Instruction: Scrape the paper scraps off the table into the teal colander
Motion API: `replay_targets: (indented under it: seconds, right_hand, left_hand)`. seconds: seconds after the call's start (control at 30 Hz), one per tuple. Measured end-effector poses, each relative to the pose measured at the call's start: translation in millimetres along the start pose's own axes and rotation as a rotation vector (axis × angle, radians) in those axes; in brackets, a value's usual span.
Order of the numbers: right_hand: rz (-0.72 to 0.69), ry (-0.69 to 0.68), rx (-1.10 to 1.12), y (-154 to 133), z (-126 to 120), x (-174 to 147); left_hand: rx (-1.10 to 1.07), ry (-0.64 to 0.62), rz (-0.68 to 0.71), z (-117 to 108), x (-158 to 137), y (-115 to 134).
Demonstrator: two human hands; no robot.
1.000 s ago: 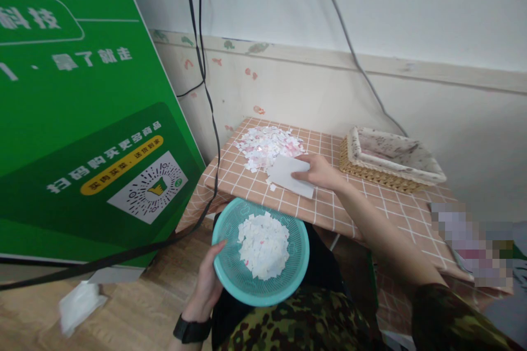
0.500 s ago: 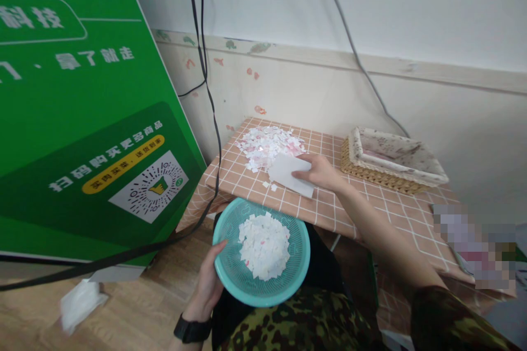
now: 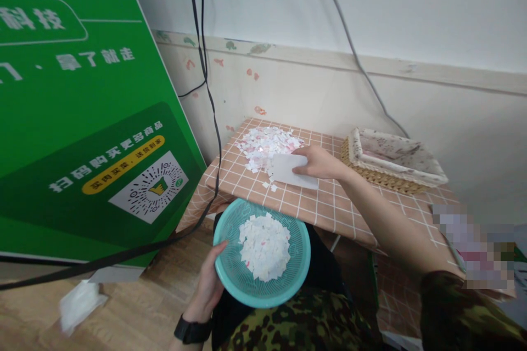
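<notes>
In my right hand (image 3: 316, 163) is a flat white rectangular sheet (image 3: 293, 171), perhaps stiff card or plastic, pinched at its upper edge. Its left edge touches a heap of small white and pinkish paper scraps (image 3: 265, 143) on the table. A few loose scraps lie just in front of the heap. My left hand (image 3: 209, 274) grips the left rim of a turquoise plastic basket (image 3: 302, 263), thumb over the rim, held below the table's front edge above my lap. Inside the basket lies a mound of white paper scraps (image 3: 265, 247) with a few pink flecks.
A lined wicker basket (image 3: 382, 175) stands at the right on the checked tablecloth (image 3: 329, 211). A green panel with printing (image 3: 82, 104) fills the left side. A black cable (image 3: 214, 137) hangs in front of the table's left end. A white plastic bag (image 3: 81, 304) lies on the floor.
My right hand and the sheet have shifted slightly right and the sheet has turned flatter, its lower right corner now higher. My left hand and the turquoise basket are nearly still.
</notes>
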State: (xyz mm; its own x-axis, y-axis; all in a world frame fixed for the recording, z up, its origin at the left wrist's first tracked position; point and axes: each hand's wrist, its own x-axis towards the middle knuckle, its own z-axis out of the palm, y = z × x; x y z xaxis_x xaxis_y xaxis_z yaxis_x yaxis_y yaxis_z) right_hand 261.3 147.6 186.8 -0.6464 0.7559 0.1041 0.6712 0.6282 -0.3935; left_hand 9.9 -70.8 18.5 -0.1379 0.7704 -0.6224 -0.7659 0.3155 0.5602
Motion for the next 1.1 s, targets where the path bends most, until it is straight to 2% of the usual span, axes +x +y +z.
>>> replay_targets:
  seconds: [0.23, 0.47, 0.63, 0.8, 0.87, 0.97, 1.1]
  right_hand:
    - [-0.076, -0.093, -0.078, -11, -3, 4]
    - [-0.044, -0.064, -0.159, -10, -12, 0]
    - [0.039, -0.016, -0.138, -7, -2, -10]
    - [0.21, 0.105, -0.152, 6, -4, -44]
    - [0.295, 0.209, -0.13, 4, 3, -56]
    - [0.417, 0.424, -0.075, -9, 28, -66]
    - [0.494, 0.505, 0.104, -23, 70, -64]
  left_hand:
    - [0.003, 0.0, 0.0, 0, 0, 0]
    - [-0.004, -0.011, -0.006, -2, 1, -1]
    - [-0.003, -0.012, 0.003, -3, 2, -2]
    - [-0.003, 0.008, -0.006, 0, -1, 0]
    - [0.0, 0.009, -0.006, 0, -2, 0]
    - [0.009, 0.006, -0.004, 1, -2, 0]
    - [0.005, -0.003, 0.005, 1, -1, -1]
